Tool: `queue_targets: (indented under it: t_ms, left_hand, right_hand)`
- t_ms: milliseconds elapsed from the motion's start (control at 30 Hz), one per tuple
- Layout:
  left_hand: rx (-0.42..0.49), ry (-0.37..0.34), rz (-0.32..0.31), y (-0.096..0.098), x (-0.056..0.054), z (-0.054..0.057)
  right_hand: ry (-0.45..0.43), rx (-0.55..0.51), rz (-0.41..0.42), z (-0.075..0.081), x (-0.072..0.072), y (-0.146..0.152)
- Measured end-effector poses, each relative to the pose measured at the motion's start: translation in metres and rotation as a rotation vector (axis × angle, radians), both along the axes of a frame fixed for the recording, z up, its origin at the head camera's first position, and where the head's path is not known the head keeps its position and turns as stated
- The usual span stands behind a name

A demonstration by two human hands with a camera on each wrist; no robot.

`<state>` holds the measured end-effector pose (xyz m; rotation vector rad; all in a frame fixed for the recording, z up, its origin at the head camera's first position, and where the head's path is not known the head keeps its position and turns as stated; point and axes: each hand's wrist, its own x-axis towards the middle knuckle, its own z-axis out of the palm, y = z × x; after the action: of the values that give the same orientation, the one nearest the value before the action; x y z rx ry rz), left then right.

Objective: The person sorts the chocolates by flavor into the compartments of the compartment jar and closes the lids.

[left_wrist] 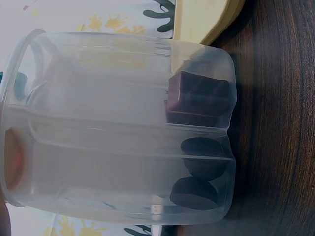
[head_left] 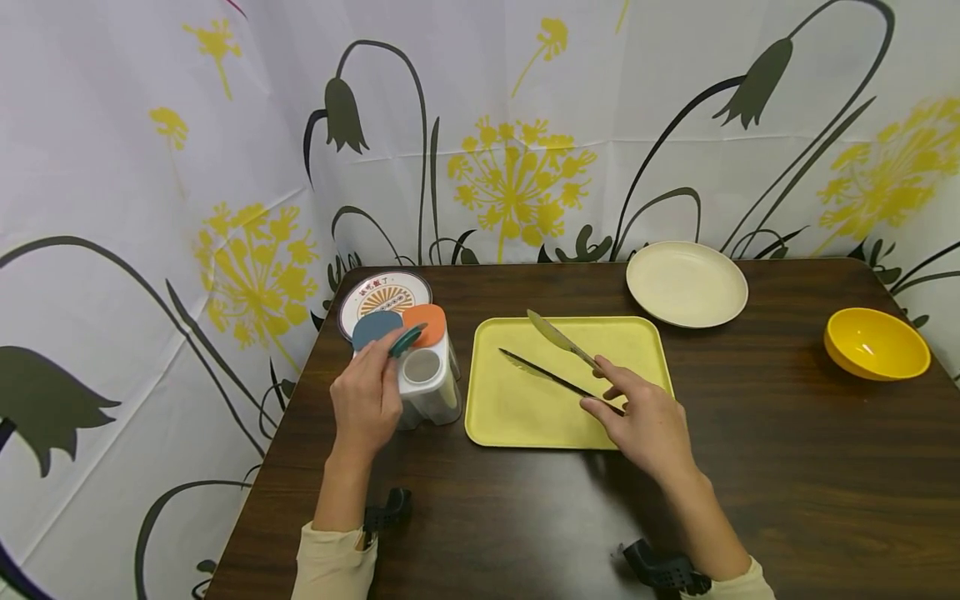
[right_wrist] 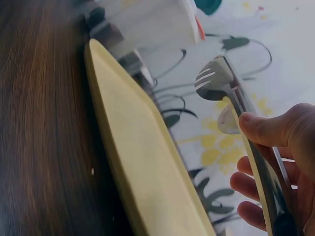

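My left hand pinches a dark teal lid, tilted up beside an uncovered round opening of a clear, sectioned storage container. Blue and orange lids cover other sections. Through its wall, the left wrist view shows a dark purplish block in one section and two dark rounded pieces in the neighbouring one, all at the bottom. My right hand holds metal tongs between thumb and fingers, arms spread apart over the yellow tray. One tong end is slotted like a fork; nothing sits between the ends.
Behind the container lies a white patterned plate. A cream plate rests at the back right, and a yellow bowl stands at the far right. A flower-printed curtain hangs along the table's back edge.
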<state>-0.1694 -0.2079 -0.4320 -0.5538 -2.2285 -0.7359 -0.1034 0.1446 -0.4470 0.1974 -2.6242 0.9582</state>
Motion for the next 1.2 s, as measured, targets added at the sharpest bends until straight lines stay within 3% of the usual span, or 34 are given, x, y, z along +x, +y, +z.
queue_targets:
  t_ms: [333,833,1200]
  left_hand:
    - [-0.004,-0.004,0.004,-0.001,0.001,0.001]
    - [-0.002,-0.004,-0.011,0.001,0.001,0.002]
    - [-0.005,0.003,-0.006,0.001,0.001,0.002]
  right_hand:
    - [-0.132,-0.049,-0.162,-0.018,0.014,0.036]
    - [-0.368,-0.096,-0.476,-0.032,0.038,0.093]
    - [-0.409,-0.168,-0.623,-0.039,0.045,0.119]
